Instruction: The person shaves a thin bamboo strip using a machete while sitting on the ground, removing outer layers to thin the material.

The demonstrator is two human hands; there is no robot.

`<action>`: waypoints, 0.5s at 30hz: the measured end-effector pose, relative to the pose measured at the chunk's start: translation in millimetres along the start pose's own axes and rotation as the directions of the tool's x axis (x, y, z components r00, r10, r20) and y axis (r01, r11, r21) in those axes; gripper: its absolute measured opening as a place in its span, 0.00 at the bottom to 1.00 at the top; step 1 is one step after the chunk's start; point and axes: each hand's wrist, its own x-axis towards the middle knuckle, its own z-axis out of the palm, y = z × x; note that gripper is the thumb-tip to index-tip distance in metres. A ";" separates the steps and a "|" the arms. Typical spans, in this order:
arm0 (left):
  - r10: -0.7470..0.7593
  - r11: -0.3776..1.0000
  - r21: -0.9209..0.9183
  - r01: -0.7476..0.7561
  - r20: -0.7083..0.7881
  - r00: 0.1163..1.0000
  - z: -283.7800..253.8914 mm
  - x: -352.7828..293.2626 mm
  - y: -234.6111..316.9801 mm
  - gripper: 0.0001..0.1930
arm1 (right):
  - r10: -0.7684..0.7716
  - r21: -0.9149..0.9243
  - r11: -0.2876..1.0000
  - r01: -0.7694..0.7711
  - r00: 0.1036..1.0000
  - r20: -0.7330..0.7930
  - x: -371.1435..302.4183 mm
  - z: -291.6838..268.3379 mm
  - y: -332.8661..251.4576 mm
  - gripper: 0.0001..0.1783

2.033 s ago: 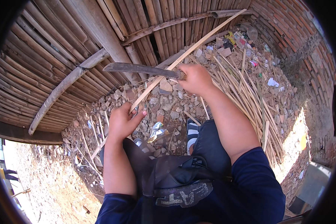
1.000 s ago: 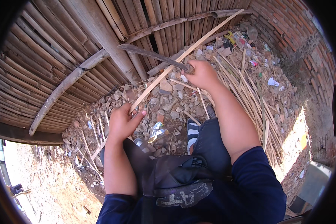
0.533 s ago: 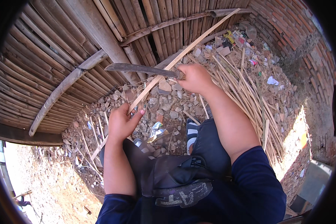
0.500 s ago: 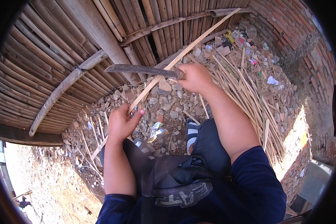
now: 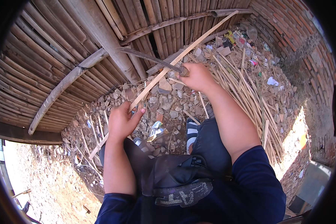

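My left hand (image 5: 122, 121) is closed round the lower part of a long, pale bamboo strip (image 5: 153, 83). From there the strip slants up and away to the right, and its near end pokes out below the hand. In my right hand (image 5: 198, 77) is the handle of a machete (image 5: 149, 58), gripped in closed fingers. Its dark blade points to the far left and crosses the strip close to the handle, turned nearly edge-on to view. Whether the blade presses into the strip cannot be made out.
A heap of split strips (image 5: 246, 100) lies to my right on stony ground (image 5: 168, 100). Ahead and left stands a bamboo slat wall (image 5: 44, 71) with a curved pole (image 5: 67, 89). A brick wall (image 5: 287, 30) closes off the right. Litter, including a shiny wrapper (image 5: 156, 130), lies among the stones.
The machete's blade has tilted, its tip rising away from me and a little right, so its broad face shows less. My left hand and the strip have barely moved.
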 end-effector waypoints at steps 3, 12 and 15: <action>0.029 0.999 -0.016 -0.029 -0.031 0.999 1.6 -1.0 3.8 0.24 | -0.077 -0.048 0.996 0.080 0.994 0.076 -3.3 4.0 -11.9 0.17; 0.064 0.997 0.053 -0.063 -0.022 0.998 1.9 -1.6 7.9 0.23 | -0.003 -0.073 0.997 0.013 0.992 0.128 -5.3 -0.5 -16.7 0.20; 0.044 0.997 0.056 -0.044 0.006 0.999 -0.1 -1.1 11.0 0.23 | 0.055 -0.020 0.998 -0.054 0.997 0.062 -0.6 3.2 -1.7 0.21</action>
